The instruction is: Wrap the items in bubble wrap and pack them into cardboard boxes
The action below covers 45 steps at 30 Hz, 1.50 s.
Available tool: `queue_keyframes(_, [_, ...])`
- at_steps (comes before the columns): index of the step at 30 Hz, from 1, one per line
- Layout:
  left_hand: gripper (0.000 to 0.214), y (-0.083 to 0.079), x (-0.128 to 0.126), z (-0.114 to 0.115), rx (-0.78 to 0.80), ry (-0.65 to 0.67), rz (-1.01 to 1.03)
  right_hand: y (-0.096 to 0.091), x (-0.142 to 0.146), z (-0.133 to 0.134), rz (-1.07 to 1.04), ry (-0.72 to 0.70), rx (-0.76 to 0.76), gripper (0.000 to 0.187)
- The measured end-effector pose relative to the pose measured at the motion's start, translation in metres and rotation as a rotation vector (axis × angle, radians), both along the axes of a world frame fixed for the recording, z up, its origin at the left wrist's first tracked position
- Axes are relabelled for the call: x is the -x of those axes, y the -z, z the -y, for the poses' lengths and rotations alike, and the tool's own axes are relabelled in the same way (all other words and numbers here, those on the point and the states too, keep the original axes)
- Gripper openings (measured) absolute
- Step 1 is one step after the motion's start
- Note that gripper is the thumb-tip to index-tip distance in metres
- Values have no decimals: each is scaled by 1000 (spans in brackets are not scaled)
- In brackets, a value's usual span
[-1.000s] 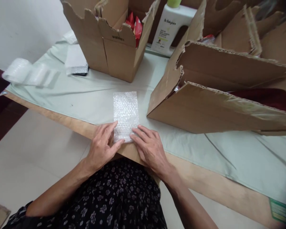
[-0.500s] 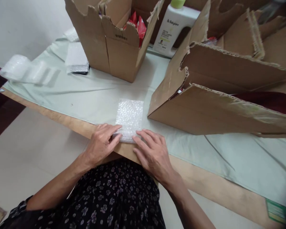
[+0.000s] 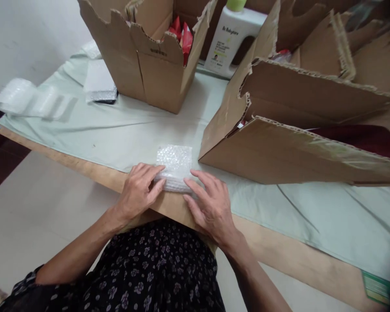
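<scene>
A small piece of clear bubble wrap (image 3: 175,164) lies on the pale green cloth (image 3: 117,134) at the near edge of the table, its near end rolled up. My left hand (image 3: 138,193) presses its fingers on the roll's left end. From the right, my right hand (image 3: 211,206) has its fingers curled against the other end. Both hands grip the roll between them, just above the wooden table edge (image 3: 279,249).
An open cardboard box (image 3: 156,69) with red packets (image 3: 182,34) stands behind. A large torn cardboard box (image 3: 279,147) lies to the right, close to the roll. A white bottle (image 3: 229,39) stands at the back. A bubble wrap strip (image 3: 22,99) and a white pouch (image 3: 99,82) lie at left.
The flat sheet of bubble wrap has been rolled up from its near end and now shows much shorter. Both hands have shifted slightly forward with the roll.
</scene>
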<state>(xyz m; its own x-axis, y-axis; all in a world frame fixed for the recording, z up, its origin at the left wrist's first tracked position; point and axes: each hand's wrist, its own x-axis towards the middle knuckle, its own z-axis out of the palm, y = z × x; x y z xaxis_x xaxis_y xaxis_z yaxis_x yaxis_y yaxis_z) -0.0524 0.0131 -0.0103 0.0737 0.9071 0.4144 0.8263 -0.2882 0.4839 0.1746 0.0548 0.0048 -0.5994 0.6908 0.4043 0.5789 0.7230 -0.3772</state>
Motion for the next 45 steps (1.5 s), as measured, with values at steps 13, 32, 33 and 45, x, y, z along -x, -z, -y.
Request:
queue_keyframes(13, [22,-10,9,9,53,-5,18,0,-2,-1,-13,-9,96,30])
queue_keyframes(32, [74,-1,-30,42,435,-59,1055,-15,-21,32,-270,76,513,61])
queue_keyframes(33, [73,-1,-33,43,441,-22,1013,-15,-28,33,-304,70,578,69])
queue_keyframes(45, [64,-101,-70,-85,-326,214,154,-91,-156,18,-239,145,187,27])
